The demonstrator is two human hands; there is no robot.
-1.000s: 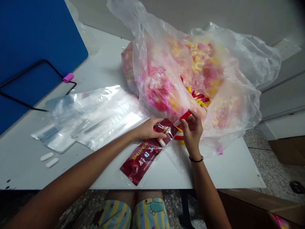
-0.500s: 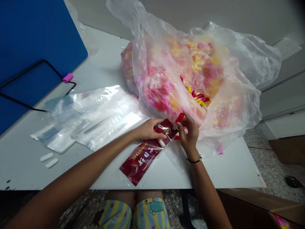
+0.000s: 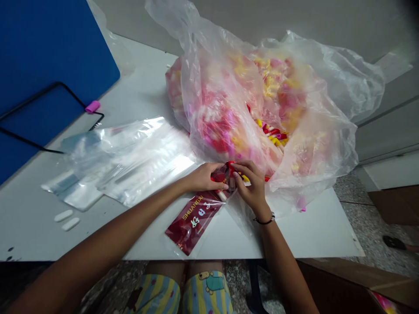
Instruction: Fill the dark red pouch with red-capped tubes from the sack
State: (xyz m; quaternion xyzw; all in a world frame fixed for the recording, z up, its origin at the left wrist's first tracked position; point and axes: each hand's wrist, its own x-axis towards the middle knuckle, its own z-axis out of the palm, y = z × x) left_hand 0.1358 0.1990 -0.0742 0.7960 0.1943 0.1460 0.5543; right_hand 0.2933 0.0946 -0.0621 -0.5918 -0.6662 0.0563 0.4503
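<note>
The left hand (image 3: 204, 178) grips a maroon packet (image 3: 193, 222) — the right hand (image 3: 250, 185) pinches its top, beside a bulging plastic sack (image 3: 314, 144).

And it's a bright, flat-lit scene here, light pouring down from above across the white tabletop (image 3: 301, 231)! Hard white glare streaks over the flat clear plastic bags (image 3: 147, 163), and the bulging plastic sack (image 3: 314, 144) lays a milky haze on everything inside, colours washed soft. Another glint flashes off the clear window of the red packet (image 3: 196, 222). Shadows are gentle, just faint grey beside the sack. The left hand (image 3: 204, 178) and right hand (image 3: 250, 187) come through sharp! Out at the edges the wide lens bends the lines, the near forearm (image 3: 98, 226) stretches huge, and the top right corner (image 3: 410, 6) falls dark.
</note>
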